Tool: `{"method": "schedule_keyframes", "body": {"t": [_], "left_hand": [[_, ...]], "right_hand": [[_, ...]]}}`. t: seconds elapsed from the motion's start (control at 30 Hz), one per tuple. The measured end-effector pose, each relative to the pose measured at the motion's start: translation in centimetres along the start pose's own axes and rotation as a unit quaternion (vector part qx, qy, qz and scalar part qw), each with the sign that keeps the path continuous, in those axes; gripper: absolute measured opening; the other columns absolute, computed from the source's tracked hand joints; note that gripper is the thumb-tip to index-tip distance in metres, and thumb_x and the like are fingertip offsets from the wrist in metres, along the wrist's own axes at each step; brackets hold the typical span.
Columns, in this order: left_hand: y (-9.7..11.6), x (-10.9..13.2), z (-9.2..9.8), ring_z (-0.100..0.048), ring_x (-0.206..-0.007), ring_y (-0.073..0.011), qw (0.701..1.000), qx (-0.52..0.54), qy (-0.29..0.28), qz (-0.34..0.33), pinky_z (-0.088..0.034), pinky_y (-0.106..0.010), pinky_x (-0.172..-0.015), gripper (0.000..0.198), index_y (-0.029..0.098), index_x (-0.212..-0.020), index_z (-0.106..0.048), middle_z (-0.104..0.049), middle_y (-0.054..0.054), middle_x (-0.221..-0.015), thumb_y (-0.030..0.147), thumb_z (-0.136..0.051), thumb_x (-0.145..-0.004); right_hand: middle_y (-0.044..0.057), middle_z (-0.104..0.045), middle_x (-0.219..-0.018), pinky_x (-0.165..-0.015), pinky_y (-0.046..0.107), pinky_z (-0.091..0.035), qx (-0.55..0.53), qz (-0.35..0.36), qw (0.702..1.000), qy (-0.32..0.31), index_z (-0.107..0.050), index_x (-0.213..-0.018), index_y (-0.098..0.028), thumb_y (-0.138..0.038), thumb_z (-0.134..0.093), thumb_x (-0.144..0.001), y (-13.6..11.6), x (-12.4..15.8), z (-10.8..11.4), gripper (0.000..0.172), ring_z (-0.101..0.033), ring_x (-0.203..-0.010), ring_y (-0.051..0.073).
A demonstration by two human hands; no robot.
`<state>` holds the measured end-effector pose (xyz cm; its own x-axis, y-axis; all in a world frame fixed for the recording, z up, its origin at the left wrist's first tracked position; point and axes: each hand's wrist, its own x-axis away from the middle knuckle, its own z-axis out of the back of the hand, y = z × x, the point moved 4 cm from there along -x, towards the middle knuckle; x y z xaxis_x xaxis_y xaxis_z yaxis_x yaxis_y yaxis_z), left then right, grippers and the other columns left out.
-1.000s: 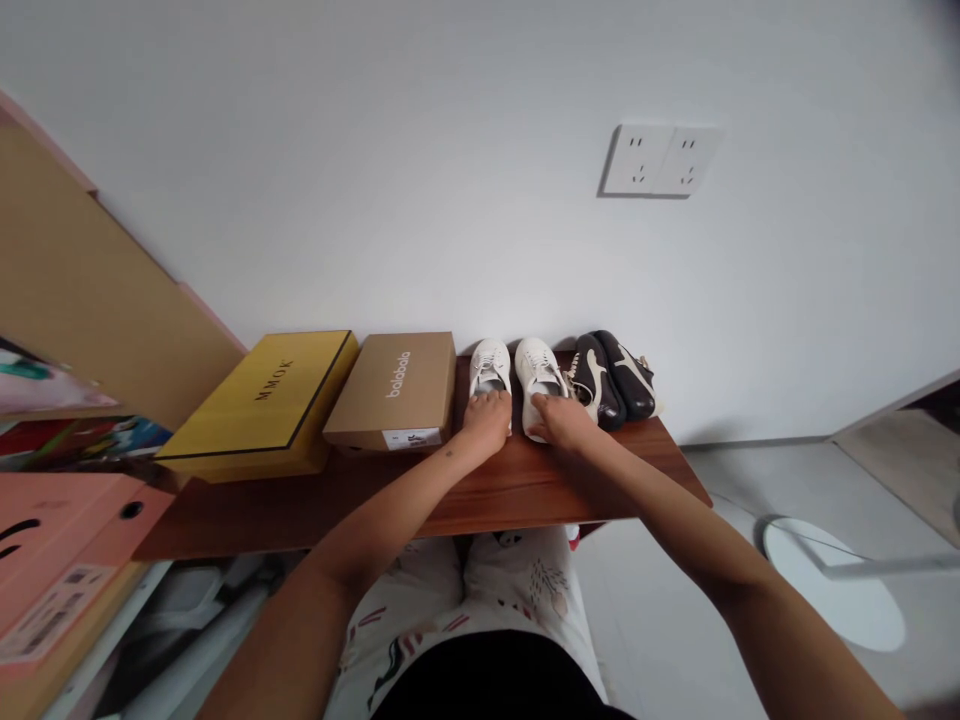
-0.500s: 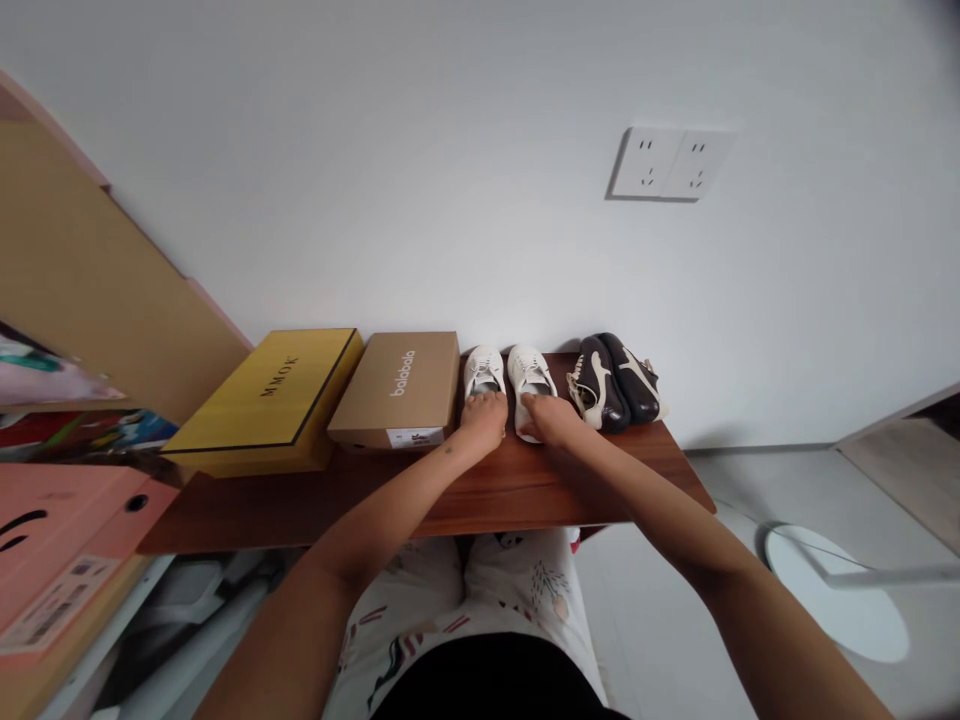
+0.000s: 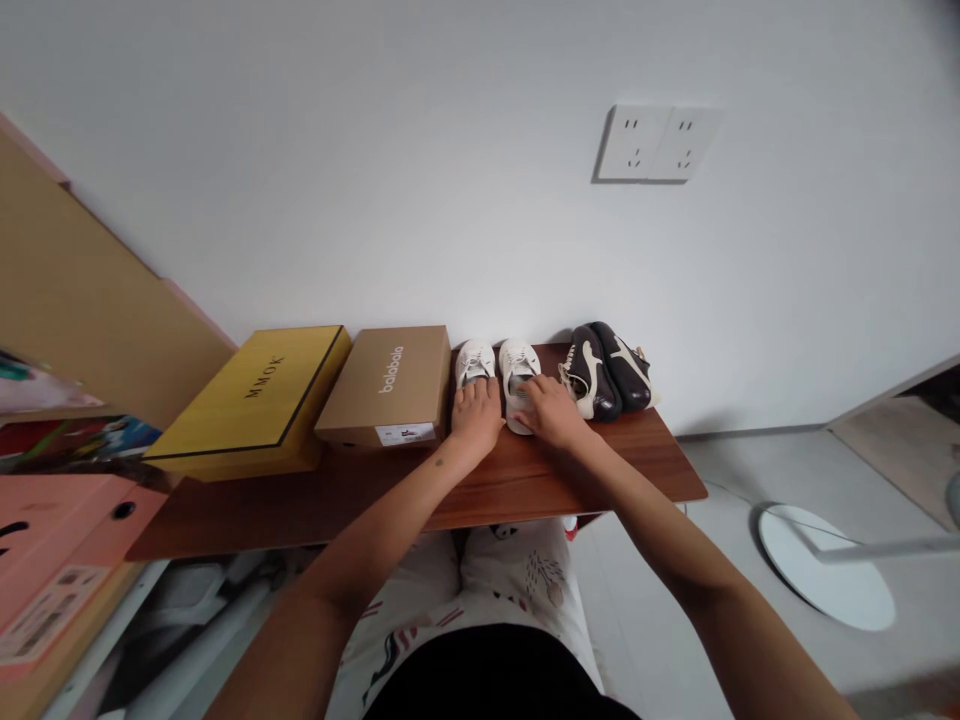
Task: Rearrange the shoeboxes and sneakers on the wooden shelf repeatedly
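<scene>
White shoes side by side on wood shelf (image 3: 555, 482), toes to 12 o'clock (wall (image 3: 375, 200) side), heels to 6. Brown box (image 3: 390, 375) at 9 of the pr., just beside; dark shoes (image 3: 596, 372) at 3, w/ a gap of bare shelf btwn.

L hand (image 3: 478, 412): over heel end of L white shoe (image 3: 475, 357), fingers a bit parted, back of hand up. Underside hidden; can't tell if it pinches. R hand (image 3: 553, 408): fingers spread, at 4 o'clock side of R white shoe (image 3: 519, 357), thumb apart nr heel; no firm grip seen. Hands apart from each other.

Handling (my est.): prob. light, one hand each OK. Soles likely stiffish, uppers softer, will give if squeezed. Smooth finish may slide easily on wood; not fragile, though could scuff. Best hold: heel end at 6 o'clock, thumb inside opening, fingers outside; or pinch both sides nr heel. Avoid laces, prob. too loose to steer by.

Vs 0.5 s ago: R hand was closed round heel, thumb in opening; now opened out, more of the inside showing. L hand was bunched, now flatter. Gap to dark shoes looks wider, white pr. a touch nearer brown box. Camera view also shifted slightly, so judged vs neighbors only.
</scene>
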<state>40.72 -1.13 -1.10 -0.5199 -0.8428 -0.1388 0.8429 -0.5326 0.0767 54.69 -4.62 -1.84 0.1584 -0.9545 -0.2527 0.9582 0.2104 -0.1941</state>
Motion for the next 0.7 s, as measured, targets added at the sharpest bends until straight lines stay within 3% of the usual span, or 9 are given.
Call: {"method": "schedule_keyframes", "body": {"t": [0.07,0.13,0.2,0.27,0.37,0.5,0.57,0.7], "left_hand": [[1.2,0.4,0.5,-0.047,-0.132,-0.0337,0.998,0.052,0.031,-0.031,-0.034,-0.046,-0.111,0.068,0.014,-0.147,-0.036,-0.05,-0.021,-0.14,0.03,-0.066,-0.088],[3.1,0.7,0.5,-0.041,-0.139,-0.0315,0.987,0.129,0.042,-0.082,-0.031,-0.045,-0.115,0.072,0.017,-0.152,-0.029,-0.044,-0.019,-0.147,0.032,-0.063,-0.09],[5.4,0.5,-0.2,-0.038,-0.142,-0.0287,0.968,0.219,0.032,-0.123,-0.03,-0.043,-0.117,0.073,0.018,-0.153,-0.027,-0.043,-0.018,-0.15,0.033,-0.062,-0.091],[7.9,-0.2,-1.5,-0.039,-0.142,-0.0274,0.944,0.307,0.015,-0.121,-0.033,-0.042,-0.117,0.075,0.018,-0.153,-0.027,-0.044,-0.018,-0.149,0.033,-0.063,-0.09],[11.2,-2.0,-4.1,-0.047,-0.136,-0.0276,0.913,0.406,-0.006,-0.036,-0.039,-0.042,-0.112,0.073,0.015,-0.15,-0.032,-0.049,-0.021,-0.145,0.032,-0.066,-0.088],[13.7,-4.0,-7.2,-0.054,-0.131,-0.0267,0.891,0.449,-0.027,0.057,-0.042,-0.037,-0.107,0.067,0.013,-0.142,-0.041,-0.055,-0.021,-0.139,0.033,-0.07,-0.085],[14.1,-4.6,-7.9,-0.056,-0.128,-0.0268,0.891,0.448,-0.042,0.062,-0.045,-0.036,-0.103,0.065,0.014,-0.138,-0.044,-0.058,-0.019,-0.137,0.034,-0.073,-0.084],[14.1,-5.8,-7.9,-0.064,-0.115,-0.027,0.909,0.408,-0.082,0.009,-0.049,-0.034,-0.092,0.05,0.017,-0.12,-0.055,-0.068,-0.014,-0.122,0.04,-0.076,-0.081]], "right_hand": [[0.017,-0.061,-0.123,-0.101,0.04,-0.041,-0.047,-0.026,0.993,0.105,-0.056,-0.122,-0.016,-0.046,-0.05,-0.097,2.3,2.2,1.0,0.04,-0.054,-0.116,0.029],[0.017,-0.06,-0.122,-0.104,0.042,-0.04,-0.069,-0.1,0.969,0.214,-0.055,-0.121,-0.016,-0.047,-0.044,-0.098,5.7,4.6,1.9,0.04,-0.052,-0.118,0.029],[0.018,-0.059,-0.122,-0.105,0.045,-0.039,-0.072,-0.203,0.926,0.309,-0.054,-0.123,-0.015,-0.05,-0.043,-0.097,9.6,7.0,2.5,0.045,-0.052,-0.118,0.03],[0.02,-0.057,-0.123,-0.105,0.047,-0.039,-0.083,-0.299,0.878,0.364,-0.052,-0.126,-0.012,-0.055,-0.044,-0.095,13.4,9.0,2.3,0.053,-0.052,-0.118,0.031],[0.018,-0.058,-0.124,-0.1,0.043,-0.045,-0.174,-0.378,0.842,0.343,-0.052,-0.128,-0.012,-0.063,-0.048,-0.09,17.7,10.2,0.8,0.064,-0.056,-0.115,0.028],[0.013,-0.066,-0.117,-0.093,0.037,-0.051,-0.309,-0.393,0.817,0.288,-0.055,-0.128,-0.014,-0.068,-0.063,-0.076,20.5,10.1,-0.9,0.075,-0.063,-0.105,0.024],[0.012,-0.069,-0.11,-0.089,0.036,-0.052,-0.362,-0.386,0.806,0.264,-0.059,-0.122,-0.014,-0.067,-0.07,-0.07,21.1,9.8,-1.1,0.075,-0.065,-0.098,0.024],[0.009,-0.074,-0.093,-0.081,0.034,-0.054,-0.487,-0.321,0.792,0.182,-0.067,-0.1,-0.014,-0.067,-0.077,-0.062,21.5,8.7,-0.4,0.066,-0.067,-0.086,0.022]]}}
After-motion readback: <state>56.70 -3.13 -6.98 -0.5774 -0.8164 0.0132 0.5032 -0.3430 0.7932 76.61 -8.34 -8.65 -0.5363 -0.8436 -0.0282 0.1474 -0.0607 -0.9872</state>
